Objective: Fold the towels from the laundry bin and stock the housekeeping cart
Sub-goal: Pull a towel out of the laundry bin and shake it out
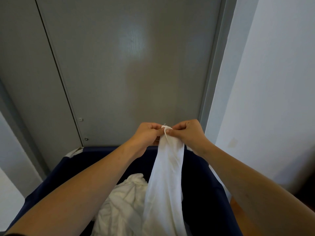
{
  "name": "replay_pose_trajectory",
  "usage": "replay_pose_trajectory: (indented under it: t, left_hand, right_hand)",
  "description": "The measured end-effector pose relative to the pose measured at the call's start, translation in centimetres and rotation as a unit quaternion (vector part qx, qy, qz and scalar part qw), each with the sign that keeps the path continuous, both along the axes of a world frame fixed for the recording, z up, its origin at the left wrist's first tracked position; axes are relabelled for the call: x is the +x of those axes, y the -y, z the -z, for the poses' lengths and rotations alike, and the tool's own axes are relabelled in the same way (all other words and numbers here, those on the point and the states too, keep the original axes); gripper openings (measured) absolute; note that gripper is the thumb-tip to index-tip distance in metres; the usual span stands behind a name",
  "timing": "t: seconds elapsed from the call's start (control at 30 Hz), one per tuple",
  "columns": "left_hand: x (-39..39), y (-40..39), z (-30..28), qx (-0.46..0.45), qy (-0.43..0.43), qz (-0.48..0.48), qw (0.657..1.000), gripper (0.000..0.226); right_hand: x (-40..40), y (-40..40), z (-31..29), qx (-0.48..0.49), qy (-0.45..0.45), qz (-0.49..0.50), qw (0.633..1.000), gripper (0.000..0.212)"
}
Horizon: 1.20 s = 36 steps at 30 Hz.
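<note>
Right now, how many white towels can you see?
2: one towel pinched at its top by the left hand and right hand; one crumpled towel in the laundry bin. More may lie underneath.

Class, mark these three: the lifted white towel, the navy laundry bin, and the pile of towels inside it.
lifted white towel (167, 167): head view, middle of the hanging strip.
navy laundry bin (201, 189): head view, inner right wall.
pile of towels (126, 200): head view, crumpled top.
</note>
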<state>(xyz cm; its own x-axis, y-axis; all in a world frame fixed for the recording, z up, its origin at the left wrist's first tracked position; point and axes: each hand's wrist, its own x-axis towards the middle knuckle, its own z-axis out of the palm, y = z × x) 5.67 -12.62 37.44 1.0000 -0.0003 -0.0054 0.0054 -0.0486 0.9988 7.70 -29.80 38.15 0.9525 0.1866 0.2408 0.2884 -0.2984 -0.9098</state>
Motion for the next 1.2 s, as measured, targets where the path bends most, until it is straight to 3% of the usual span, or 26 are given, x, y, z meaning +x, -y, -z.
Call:
replay_pose_trajectory:
  t: [0.37, 0.6, 0.73, 0.9, 1.1, 1.2]
  left_hand:
    - [0.1, -0.9, 0.2, 0.026, 0.010, 0.075, 0.997, 0.017]
    - [1.0, -1.4, 0.5, 0.048, 0.003, 0.030, 0.998, 0.010]
    - [1.3, -1.5, 0.6, 0.051, 0.010, 0.047, 0.998, 0.016]
    - [1.8, -2.1, -1.1, 0.070, 0.045, 0.023, 0.996, 0.017]
    - [3.3, -2.5, -7.8, 0.117, 0.124, -0.031, 0.985, 0.018]
    - [4.5, -2.4, -12.9, 0.112, 0.192, -0.072, 0.972, 0.021]
  right_hand:
    - [0.9, -0.8, 0.9, -0.004, -0.006, 0.027, 1.000, 0.021]
    - [2.0, 0.7, 2.3, -0.060, -0.101, -0.106, 0.987, 0.024]
    - [2.3, 0.5, 2.3, -0.061, -0.068, -0.164, 0.982, 0.021]
    - [2.6, 0.2, 0.8, -0.030, -0.069, -0.134, 0.988, 0.021]
    - [3.2, -0.8, -4.3, -0.020, 0.006, -0.137, 0.990, 0.017]
    - [3.7, -1.9, -8.9, 0.018, 0.096, -0.070, 0.993, 0.014]
